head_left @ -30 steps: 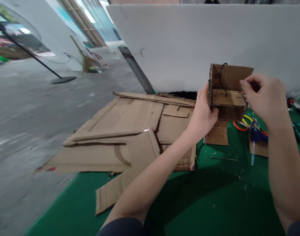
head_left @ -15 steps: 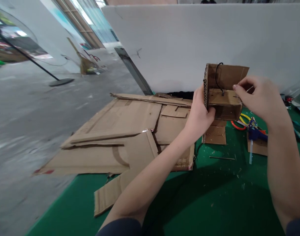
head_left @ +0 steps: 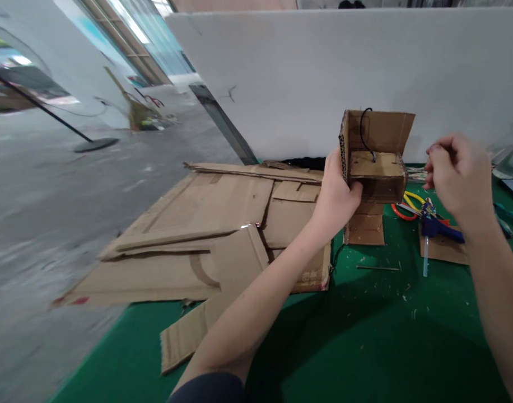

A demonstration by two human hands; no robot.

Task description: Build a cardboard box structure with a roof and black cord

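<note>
My left hand (head_left: 336,196) grips the left side of a small open cardboard box (head_left: 378,176) and holds it just above the green table (head_left: 365,347). A black wire (head_left: 361,131) loops out of a hole in the box's inner shelf and up over its back wall. My right hand (head_left: 458,179) hovers to the right of the box, a short gap away. Its fingers are curled together in a pinch, and I cannot make out whether anything is in them.
Flat cardboard sheets (head_left: 206,224) overlap on the table's left side, reaching past its edge. Below the box lies a small cardboard piece (head_left: 365,229). Scissors (head_left: 403,208), a blue glue gun (head_left: 441,229) and a thin stick (head_left: 378,268) lie on the right. A white partition (head_left: 307,78) stands behind.
My right hand has pulled away from the box's right edge and moved to the right. The left hand keeps holding the box, and the view has shifted slightly.
</note>
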